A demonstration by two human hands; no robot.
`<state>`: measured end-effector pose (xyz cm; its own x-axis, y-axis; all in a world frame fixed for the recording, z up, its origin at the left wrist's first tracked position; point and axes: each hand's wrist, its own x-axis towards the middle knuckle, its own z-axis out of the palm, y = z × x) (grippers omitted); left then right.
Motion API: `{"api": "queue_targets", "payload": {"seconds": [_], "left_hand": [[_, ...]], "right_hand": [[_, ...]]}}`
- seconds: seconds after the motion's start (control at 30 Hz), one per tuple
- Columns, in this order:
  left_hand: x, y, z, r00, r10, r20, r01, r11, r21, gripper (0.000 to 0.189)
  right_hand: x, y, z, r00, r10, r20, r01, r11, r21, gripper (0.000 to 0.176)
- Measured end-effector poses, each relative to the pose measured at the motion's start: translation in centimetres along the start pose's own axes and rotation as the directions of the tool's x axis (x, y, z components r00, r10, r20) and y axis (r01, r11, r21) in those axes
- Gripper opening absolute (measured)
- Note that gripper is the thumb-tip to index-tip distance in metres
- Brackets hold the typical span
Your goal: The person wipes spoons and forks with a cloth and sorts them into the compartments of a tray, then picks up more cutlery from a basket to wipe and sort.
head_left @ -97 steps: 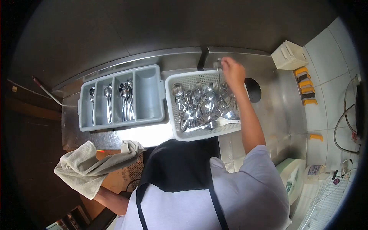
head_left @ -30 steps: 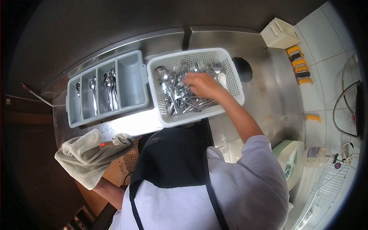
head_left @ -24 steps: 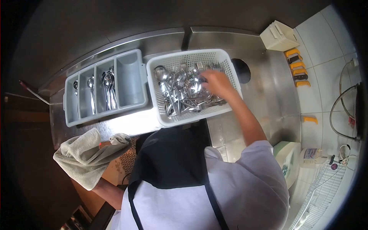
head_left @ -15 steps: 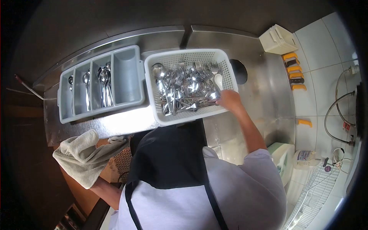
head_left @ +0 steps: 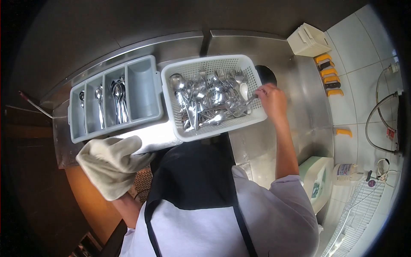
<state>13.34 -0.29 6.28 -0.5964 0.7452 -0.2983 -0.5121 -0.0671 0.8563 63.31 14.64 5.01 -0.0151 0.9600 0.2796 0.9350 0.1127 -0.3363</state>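
Note:
A beige cloth towel point(head_left: 109, 160) is draped over my left hand, whose fingers are hidden in its folds; only the forearm shows below. My right hand point(head_left: 272, 99) is closed in a pinch at the right rim of a white perforated basket point(head_left: 174, 128). Between its fingertips is the end of a metal piece of cutlery point(head_left: 250, 101), slanting down over the pile; its other end merges with the heap. Forks, spoons and a large ladle-like spoon point(head_left: 177, 81) fill the basket. A white spoon point(head_left: 243, 91) lies close to my right fingertips.
Left of the basket sits a grey cutlery tray point(head_left: 143, 92) with four compartments, some holding spoons point(head_left: 120, 100). The steel counter point(head_left: 299, 111) runs right to a tiled wall with yellow-handled knives point(head_left: 329, 73). A cream container point(head_left: 309, 40) stands in the back corner.
My right hand has moved up and right from the basket's lower right corner, raising the end of a piece of cutlery. The towel on my left hand has shifted right and towards the tray.

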Motion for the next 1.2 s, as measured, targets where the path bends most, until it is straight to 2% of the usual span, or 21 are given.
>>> {"api": "queue_targets", "payload": {"seconds": [0.1, 0.17, 0.2, 0.27, 0.3, 0.37, 0.4, 0.43, 0.5, 0.53, 0.63, 0.7, 0.73, 0.77, 0.8, 0.83, 0.9, 0.93, 0.97, 1.03, 1.2], "left_hand": [[0.1, -2.4, 4.5, 0.96, -0.159, 0.231, 0.133, 0.983, 0.125, 0.056], [0.4, -4.4, 7.5, 0.868, -0.208, 0.452, 0.063, 0.947, 0.316, 0.051], [0.8, -6.1, 9.0, 0.81, -0.131, 0.572, -0.247, 0.808, 0.535, 0.047], [1.5, -9.4, 12.0, 0.612, -0.132, 0.78, -0.753, 0.203, 0.626, 0.041], [1.4, -10.2, 13.2, 0.538, -0.139, 0.832, -0.815, 0.169, 0.555, 0.039], [1.1, -11.2, 15.8, 0.515, -0.224, 0.827, -0.63, 0.555, 0.543, 0.036], [0.5, -11.5, 16.7, 0.521, -0.312, 0.795, -0.369, 0.757, 0.539, 0.034], [0.1, -11.7, 17.5, 0.503, -0.407, 0.762, -0.091, 0.852, 0.515, 0.033], [-1.1, -11.9, 18.5, 0.435, -0.545, 0.717, 0.3, 0.838, 0.456, 0.03], [-1.6, -12.1, 18.7, 0.409, -0.583, 0.702, 0.413, 0.804, 0.427, 0.028], [-2.3, -11.7, 18.5, 0.405, -0.615, 0.676, 0.507, 0.766, 0.394, 0.025], [-2.2, -11.5, 17.9, 0.442, -0.578, 0.686, 0.388, 0.813, 0.435, 0.023], [-1.2, -12.0, 16.8, 0.413, -0.47, 0.78, 0.035, 0.864, 0.502, 0.024], [-0.2, -12.5, 15.8, 0.374, -0.349, 0.859, -0.385, 0.784, 0.486, 0.025], [0.8, -12.9, 14.7, 0.327, -0.224, 0.918, -0.689, 0.608, 0.394, 0.026], [1.3, -13.3, 14.5, 0.278, -0.075, 0.958, -0.781, 0.562, 0.271, 0.022], [1.4, -13.1, 14.1, 0.291, 0.026, 0.956, -0.838, 0.49, 0.242, 0.015], [1.6, -13.4, 13.5, 0.478, -0.074, 0.875, -0.518, 0.781, 0.349, 0.015], [1.7, -13.9, 13.0, 0.593, -0.238, 0.77, -0.097, 0.927, 0.361, 0.016], [1.8, -14.2, 12.0, 0.599, -0.454, 0.659, 0.414, 0.881, 0.23, 0.019], [2.2, -13.5, 11.0, 0.493, -0.528, 0.691, 0.658, 0.747, 0.101, 0.038]], "right_hand": [[1.0, -2.6, -2.3, 0.989, -0.118, -0.092, 0.123, 0.991, 0.045, 0.011], [1.7, -3.4, -3.1, 0.984, -0.149, -0.097, 0.162, 0.975, 0.149, 0.012], [2.1, -3.6, -3.4, 0.986, -0.149, -0.08, 0.164, 0.959, 0.23, 0.013], [2.8, -4.6, -4.2, 0.994, -0.106, 0.018, 0.088, 0.903, 0.421, 0.013], [3.1, -5.5, -4.6, 0.992, -0.07, 0.106, 0.005, 0.854, 0.521, 0.013], [3.8, -7.2, -4.7, 0.967, -0.075, 0.243, -0.104, 0.755, 0.647, 0.014], [4.1, -8.1, -4.4, 0.953, -0.102, 0.287, -0.129, 0.719, 0.683, 0.015], [4.2, -8.9, -3.9, 0.936, -0.126, 0.33, -0.16, 0.681, 0.715, 0.016], [4.6, -10.8, -2.1, 0.92, -0.163, 0.356, -0.159, 0.676, 0.719, 0.02], [4.7, -11.3, -1.3, 0.912, -0.179, 0.369, -0.159, 0.675, 0.72, 0.022], [4.6, -10.9, 0.6, 0.896, -0.235, 0.376, -0.125, 0.681, 0.721, 0.027], [4.1, -8.5, 2.8, 0.908, -0.151, 0.392, -0.178, 0.707, 0.685, 0.033], [3.7, -6.8, 4.2, 0.909, -0.112, 0.401, -0.205, 0.718, 0.665, 0.036], [2.9, -4.9, 6.0, 0.903, -0.126, 0.411, -0.126, 0.836, 0.535, 0.036], [1.7, -2.9, 8.1, 0.896, -0.142, 0.42, -0.035, 0.921, 0.388, 0.037], [0.7, -1.6, 9.9, 0.889, -0.158, 0.429, 0.062, 0.972, 0.228, 0.038], [-1.3, -0.5, 12.8, 0.857, -0.138, 0.497, 0.051, 0.981, 0.185, 0.038], [-1.9, -1.0, 12.8, 0.838, -0.127, 0.532, 0.045, 0.985, 0.164, 0.038], [-2.2, -1.4, 12.8, 0.841, -0.098, 0.532, 0.034, 0.991, 0.129, 0.038], [-2.6, -2.7, 12.7, 0.85, -0.04, 0.526, 0.01, 0.998, 0.059, 0.039], [-2.7, -3.8, 13.1, 0.847, -0.197, 0.494, 0.111, 0.974, 0.199, 0.028]]}}
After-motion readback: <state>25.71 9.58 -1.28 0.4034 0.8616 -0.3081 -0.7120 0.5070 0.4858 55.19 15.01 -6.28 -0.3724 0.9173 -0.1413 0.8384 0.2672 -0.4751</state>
